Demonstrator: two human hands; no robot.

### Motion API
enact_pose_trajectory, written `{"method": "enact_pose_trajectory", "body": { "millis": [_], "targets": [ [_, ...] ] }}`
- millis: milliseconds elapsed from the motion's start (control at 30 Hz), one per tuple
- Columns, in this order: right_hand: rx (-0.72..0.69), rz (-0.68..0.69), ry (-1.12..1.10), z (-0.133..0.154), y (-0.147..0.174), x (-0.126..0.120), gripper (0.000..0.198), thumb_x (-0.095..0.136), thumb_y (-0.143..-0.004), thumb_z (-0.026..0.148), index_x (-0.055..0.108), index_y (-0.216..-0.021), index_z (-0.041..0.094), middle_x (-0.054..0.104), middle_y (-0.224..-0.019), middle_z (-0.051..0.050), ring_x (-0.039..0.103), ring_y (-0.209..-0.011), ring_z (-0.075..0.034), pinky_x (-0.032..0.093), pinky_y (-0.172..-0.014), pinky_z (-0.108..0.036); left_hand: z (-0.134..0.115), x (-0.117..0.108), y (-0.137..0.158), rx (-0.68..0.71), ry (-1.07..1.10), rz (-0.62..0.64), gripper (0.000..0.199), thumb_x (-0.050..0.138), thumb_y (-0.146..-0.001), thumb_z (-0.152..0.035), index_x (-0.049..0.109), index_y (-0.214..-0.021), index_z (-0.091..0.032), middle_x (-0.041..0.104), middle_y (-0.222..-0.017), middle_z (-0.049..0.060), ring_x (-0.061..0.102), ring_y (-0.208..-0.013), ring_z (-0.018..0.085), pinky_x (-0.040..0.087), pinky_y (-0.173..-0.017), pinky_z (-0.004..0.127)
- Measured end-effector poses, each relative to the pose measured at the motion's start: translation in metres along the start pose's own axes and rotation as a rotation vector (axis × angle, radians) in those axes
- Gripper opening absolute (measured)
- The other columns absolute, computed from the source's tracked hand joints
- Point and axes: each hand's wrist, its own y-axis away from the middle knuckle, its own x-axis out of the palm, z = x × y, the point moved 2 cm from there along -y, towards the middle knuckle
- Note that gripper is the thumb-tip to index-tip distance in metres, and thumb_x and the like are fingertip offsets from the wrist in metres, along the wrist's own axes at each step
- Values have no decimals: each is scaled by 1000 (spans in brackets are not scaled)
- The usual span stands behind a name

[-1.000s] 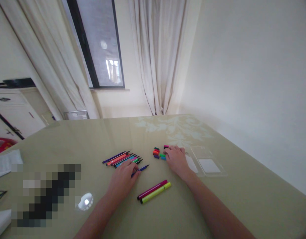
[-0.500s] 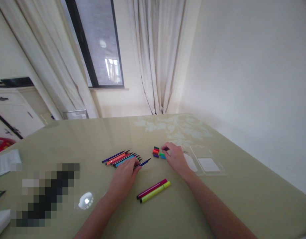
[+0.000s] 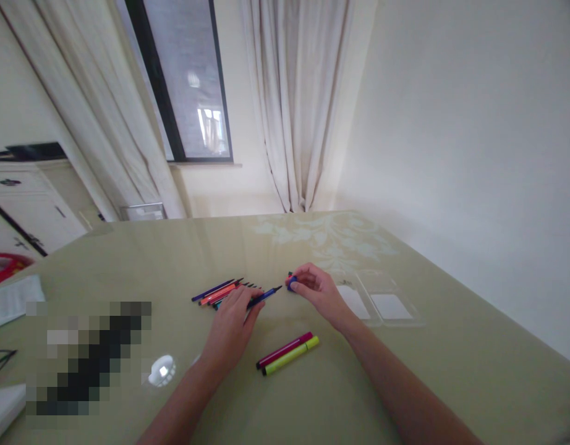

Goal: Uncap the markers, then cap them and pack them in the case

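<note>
My left hand point(image 3: 236, 312) pinches a blue felt-tip pen point(image 3: 265, 296), uncapped, its dark tip pointing right. Partly beneath that hand lies a row of uncapped felt-tip pens point(image 3: 215, 290) in purple, orange, red and other colours. My right hand point(image 3: 315, 287) holds a blue pen cap point(image 3: 292, 283) between thumb and fingers, a short gap from the pen's tip. Behind it, other caps show only in part. Nearer to me, a magenta felt-tip pen point(image 3: 284, 350) and a yellow-green felt-tip pen point(image 3: 290, 356) lie side by side with their caps on.
A clear plastic case point(image 3: 399, 322) with white inserts lies right of my right hand. Toward the left are a shiny round object point(image 3: 162, 371), a cable point(image 3: 2, 358) and a white packet point(image 3: 18, 293). A wall borders the table's right side.
My right hand has turned and come slightly left, now with a blue cap in its fingers. My left hand has raised the blue pen a little toward it.
</note>
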Motion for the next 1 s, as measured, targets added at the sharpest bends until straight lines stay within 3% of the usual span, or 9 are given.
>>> {"method": "enact_pose_trajectory", "body": {
  "millis": [167, 467, 1000],
  "targets": [
    [25, -18, -67, 3, 0, -1, 40, 89, -72, 47, 66, -92, 22, 79, -93, -5, 75, -90, -22, 60, -88, -39, 1, 1, 1, -4, 12, 10, 16, 54, -101, -34, 64, -108, -24, 71, -107, 6, 65, -106, 26, 52, -96, 42],
    [46, 25, -86, 6, 2, 3, 33, 89, -75, 43, 68, -89, 21, 79, -91, -4, 75, -86, -20, 59, -79, -33, -4, -1, 0, 6, 17, 6, 11, 56, -100, -31, 64, -103, -24, 70, -103, 5, 65, -101, 25, 51, -91, 38],
    [78, -37, -137, 4, 2, 0, 32, 87, -75, 42, 73, -93, 20, 80, -90, -6, 75, -85, -21, 56, -77, -32, -5, -2, 0, 28, 29, -40, 12, 57, -100, -32, 65, -105, -24, 70, -104, 5, 65, -102, 26, 51, -92, 39]
  ]
}}
